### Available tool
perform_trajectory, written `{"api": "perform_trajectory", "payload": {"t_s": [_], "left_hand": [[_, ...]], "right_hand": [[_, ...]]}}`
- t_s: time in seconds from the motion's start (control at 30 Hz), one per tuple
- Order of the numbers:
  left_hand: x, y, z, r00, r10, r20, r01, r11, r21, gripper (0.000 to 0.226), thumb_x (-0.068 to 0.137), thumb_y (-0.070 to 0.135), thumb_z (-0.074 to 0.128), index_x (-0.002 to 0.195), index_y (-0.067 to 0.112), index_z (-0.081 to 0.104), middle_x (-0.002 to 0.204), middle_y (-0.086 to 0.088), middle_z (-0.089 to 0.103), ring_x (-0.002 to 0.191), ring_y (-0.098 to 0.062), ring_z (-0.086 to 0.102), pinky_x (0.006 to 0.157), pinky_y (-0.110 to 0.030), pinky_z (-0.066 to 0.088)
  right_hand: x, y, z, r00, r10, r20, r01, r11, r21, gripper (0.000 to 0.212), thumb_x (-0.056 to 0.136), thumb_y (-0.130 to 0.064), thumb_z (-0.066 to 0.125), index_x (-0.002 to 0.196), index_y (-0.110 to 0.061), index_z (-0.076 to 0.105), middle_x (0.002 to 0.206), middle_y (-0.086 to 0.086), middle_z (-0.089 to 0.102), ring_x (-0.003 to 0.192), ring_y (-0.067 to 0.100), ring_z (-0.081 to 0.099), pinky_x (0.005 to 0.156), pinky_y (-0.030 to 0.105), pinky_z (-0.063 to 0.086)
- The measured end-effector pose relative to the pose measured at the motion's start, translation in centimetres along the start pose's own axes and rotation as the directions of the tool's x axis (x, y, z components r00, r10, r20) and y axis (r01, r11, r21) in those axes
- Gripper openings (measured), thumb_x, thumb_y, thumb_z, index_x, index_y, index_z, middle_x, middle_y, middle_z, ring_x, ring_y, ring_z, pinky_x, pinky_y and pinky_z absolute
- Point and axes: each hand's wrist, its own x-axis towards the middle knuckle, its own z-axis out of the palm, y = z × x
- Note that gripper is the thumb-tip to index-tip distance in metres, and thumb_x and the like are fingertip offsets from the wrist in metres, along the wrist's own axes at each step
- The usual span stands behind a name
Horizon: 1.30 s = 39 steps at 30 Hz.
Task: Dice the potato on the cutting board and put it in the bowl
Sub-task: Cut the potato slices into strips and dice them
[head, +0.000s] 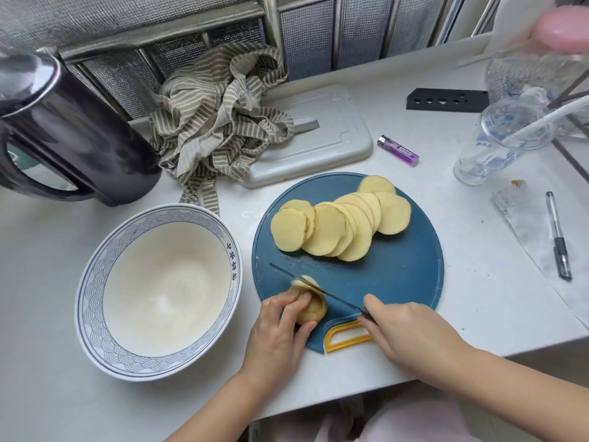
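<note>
Left hand point(277, 327) pinches the potato stub point(314, 309), right hand point(401, 330) clasps the knife point(341, 300). The slices point(338, 224) on the board point(398, 275) are undiced, and the bowl point(90, 291) left of it is empty.

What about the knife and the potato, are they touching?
Touching. The head view shows the knife blade cutting into the potato, which the left hand holds.

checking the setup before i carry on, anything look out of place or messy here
A purple lighter and a pen lie on the counter near the blue cutting board, odd beside food. A striped cloth is crumpled in a heap over the grey board behind it.
</note>
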Motion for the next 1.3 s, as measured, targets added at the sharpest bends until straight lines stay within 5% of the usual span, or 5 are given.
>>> {"api": "perform_trajectory", "payload": {"t_s": [0.1,0.17,0.77,1.03,1.3], "left_hand": [[0.1,0.1,-0.2,1.0,-0.006,0.011,0.006,1.0,-0.014,0.035,0.097,0.043,0.044,0.124,0.021,0.049,0.119,0.003,0.047,0.108,-0.014,0.048,0.094,-0.014,0.038],[0.1,0.1,-0.3,1.0,-0.004,0.017,0.005,1.0,-0.028,0.036,0.099,0.044,0.042,0.124,0.02,0.049,0.119,0.003,0.047,0.11,-0.015,0.049,0.098,-0.011,0.035],[0.1,-0.1,-0.4,0.999,-0.016,0.048,0.019,0.998,-0.058,0.036,0.099,0.043,0.041,0.123,0.018,0.049,0.117,0.002,0.047,0.11,-0.016,0.048,0.101,-0.008,0.031],[0.2,0.1,-0.4,0.999,-0.011,0.036,0.013,0.998,-0.059,0.036,0.099,0.044,0.042,0.122,0.018,0.049,0.115,0.002,0.046,0.109,-0.016,0.048,0.099,-0.008,0.031],[0.2,0.1,-0.4,0.999,-0.004,0.033,0.005,1.0,-0.022,0.037,0.099,0.045,0.041,0.122,0.018,0.048,0.115,0.001,0.047,0.109,-0.016,0.048,0.094,-0.013,0.035]], "right_hand": [[0.4,0.2,0.3,0.999,-0.01,-0.054,0.009,1.0,-0.025,0.026,0.102,-0.042,0.026,0.084,-0.025,0.021,0.059,-0.004,0.05,0.052,0.022,0.038,0.048,0.034,0.035],[0.6,0.8,0.5,0.998,0.032,0.046,-0.036,0.994,0.107,0.026,0.102,-0.046,0.026,0.088,-0.024,0.028,0.066,-0.006,0.044,0.064,0.021,0.044,0.059,0.034,0.033],[3.8,2.2,-1.8,0.966,-0.088,0.244,0.045,0.983,0.177,0.028,0.102,-0.041,0.036,0.084,-0.019,0.037,0.064,-0.007,0.042,0.056,0.011,0.039,0.052,0.025,0.029],[4.2,-0.1,-1.2,0.982,-0.043,0.184,0.027,0.996,0.091,0.024,0.103,-0.04,0.03,0.092,-0.02,0.034,0.067,-0.009,0.036,0.072,0.023,0.045,0.062,0.035,0.033],[1.6,1.0,0.0,0.992,0.019,0.128,-0.054,0.961,0.273,0.029,0.102,-0.042,0.034,0.08,-0.024,0.033,0.064,-0.007,0.044,0.061,0.017,0.043,0.062,0.034,0.034]]}}
